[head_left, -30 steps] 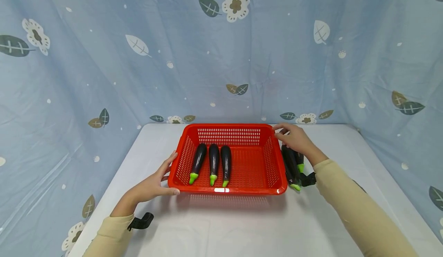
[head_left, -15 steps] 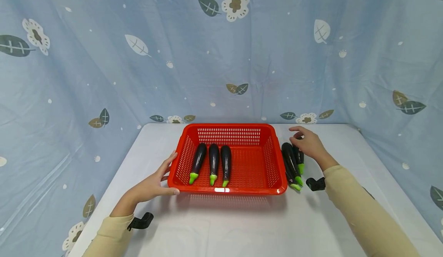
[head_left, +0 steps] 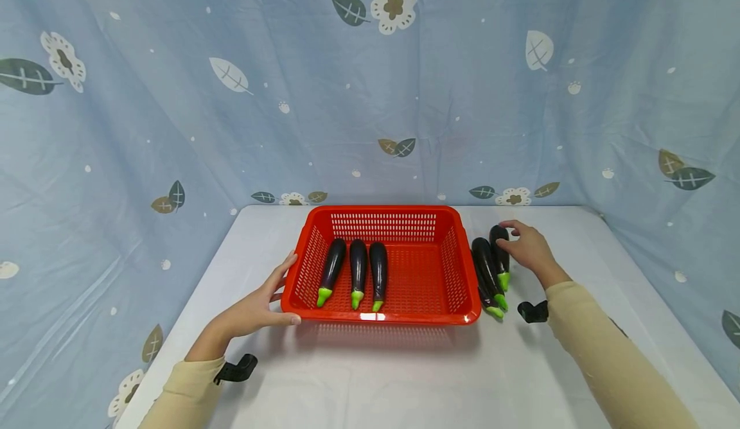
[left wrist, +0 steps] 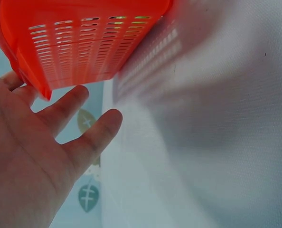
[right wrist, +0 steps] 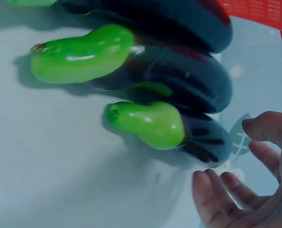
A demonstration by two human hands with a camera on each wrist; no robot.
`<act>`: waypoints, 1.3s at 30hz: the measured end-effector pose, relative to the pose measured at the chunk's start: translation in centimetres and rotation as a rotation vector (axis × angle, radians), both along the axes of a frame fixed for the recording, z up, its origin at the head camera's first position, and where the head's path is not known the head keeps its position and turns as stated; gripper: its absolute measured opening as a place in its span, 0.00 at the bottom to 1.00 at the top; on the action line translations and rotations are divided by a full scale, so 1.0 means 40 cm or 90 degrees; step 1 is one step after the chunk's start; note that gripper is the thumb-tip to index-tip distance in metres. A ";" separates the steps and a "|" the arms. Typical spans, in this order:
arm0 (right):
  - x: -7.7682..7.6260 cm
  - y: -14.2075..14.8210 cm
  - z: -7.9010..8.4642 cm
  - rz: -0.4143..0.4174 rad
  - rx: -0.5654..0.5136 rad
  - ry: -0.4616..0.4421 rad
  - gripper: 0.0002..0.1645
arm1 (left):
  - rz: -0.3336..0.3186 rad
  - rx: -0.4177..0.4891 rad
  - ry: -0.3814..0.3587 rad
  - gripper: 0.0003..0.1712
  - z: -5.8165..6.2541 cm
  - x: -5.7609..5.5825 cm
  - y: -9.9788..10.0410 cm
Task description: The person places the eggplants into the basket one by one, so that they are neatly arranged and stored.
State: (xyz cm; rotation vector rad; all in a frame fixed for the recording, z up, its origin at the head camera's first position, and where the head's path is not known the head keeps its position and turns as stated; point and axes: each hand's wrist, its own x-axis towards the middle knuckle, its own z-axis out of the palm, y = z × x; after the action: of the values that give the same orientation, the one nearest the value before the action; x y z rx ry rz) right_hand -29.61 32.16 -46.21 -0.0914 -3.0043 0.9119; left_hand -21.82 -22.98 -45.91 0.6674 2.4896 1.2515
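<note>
A red perforated plastic basket (head_left: 413, 281) stands mid-table, with three dark eggplants (head_left: 358, 268) side by side in its left half. My left hand (head_left: 260, 304) rests at the basket's left side, thumb by the front corner; in the left wrist view its spread fingers (left wrist: 100, 133) lie around the corner and below the rim. Outside the basket's right wall lie three more eggplants (head_left: 485, 262) with green stem ends. My right hand (head_left: 528, 247) is over the rightmost eggplant (right wrist: 155, 126), its fingers parted around the dark end and not closed on it.
A white cloth-covered table (head_left: 393, 377) carries everything. Behind it and at both sides hangs a blue curtain (head_left: 324, 108) with leaf and flower prints. Each wrist wears a black camera mount (head_left: 236, 368).
My right hand has moved right, from the basket's right rim across to the rightmost eggplant, uncovering the eggplants beside the basket. The left hand and the basket stay in place.
</note>
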 end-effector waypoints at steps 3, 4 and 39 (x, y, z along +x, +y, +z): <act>-0.003 0.007 -0.018 -0.002 -0.001 -0.025 0.32 | -0.001 0.000 -0.003 0.63 -0.001 -0.001 0.000; -0.004 0.008 -0.023 -0.001 -0.001 -0.031 0.32 | -0.001 -0.001 -0.003 0.63 -0.002 -0.001 0.000; 0.059 0.093 -0.046 0.007 -0.009 -0.056 0.32 | 0.005 -0.009 0.002 0.63 -0.010 -0.007 -0.002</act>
State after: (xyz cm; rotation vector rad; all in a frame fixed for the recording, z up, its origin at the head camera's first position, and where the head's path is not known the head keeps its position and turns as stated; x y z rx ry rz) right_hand -27.26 35.86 -48.06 -0.1182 -3.0814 0.9555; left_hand -22.09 -23.07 -46.30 0.6565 2.5038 1.2362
